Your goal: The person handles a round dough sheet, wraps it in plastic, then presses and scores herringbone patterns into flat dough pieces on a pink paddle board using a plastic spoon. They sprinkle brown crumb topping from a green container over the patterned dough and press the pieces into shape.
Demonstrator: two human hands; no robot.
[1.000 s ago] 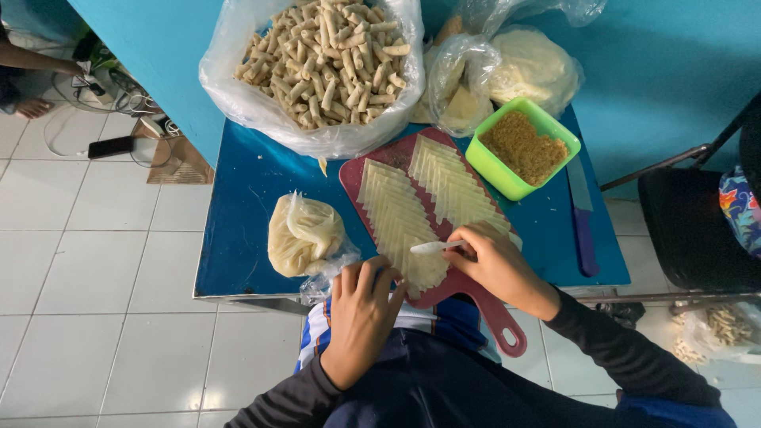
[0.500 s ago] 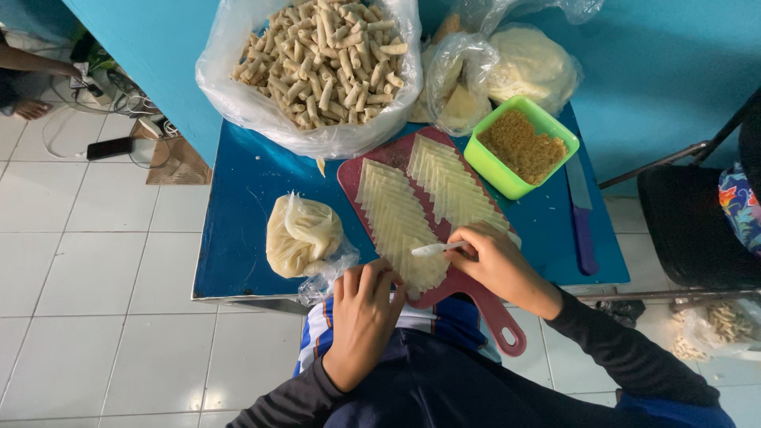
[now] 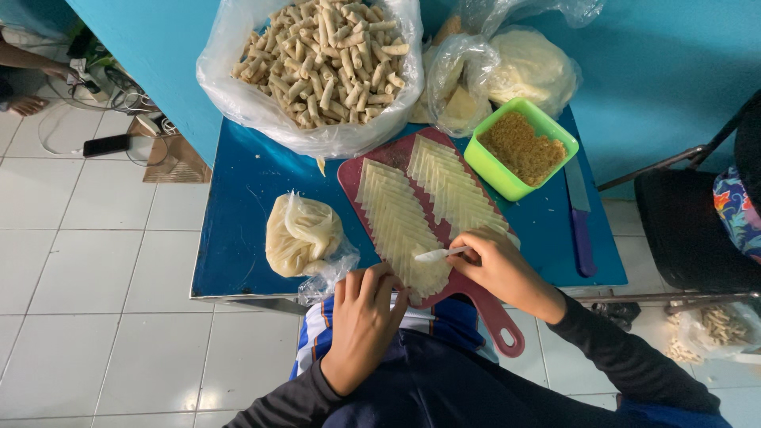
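Right hand (image 3: pixel 498 271), spoon (image 3: pixel 441 254) pointing left

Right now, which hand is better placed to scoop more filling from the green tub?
Probably the right hand: it holds the small white spoon and lies nearer the green tub. The left hand rests at the board's near edge.

Dark navy long sleeves, blue-white-orange striped garment at the waist, bare hands
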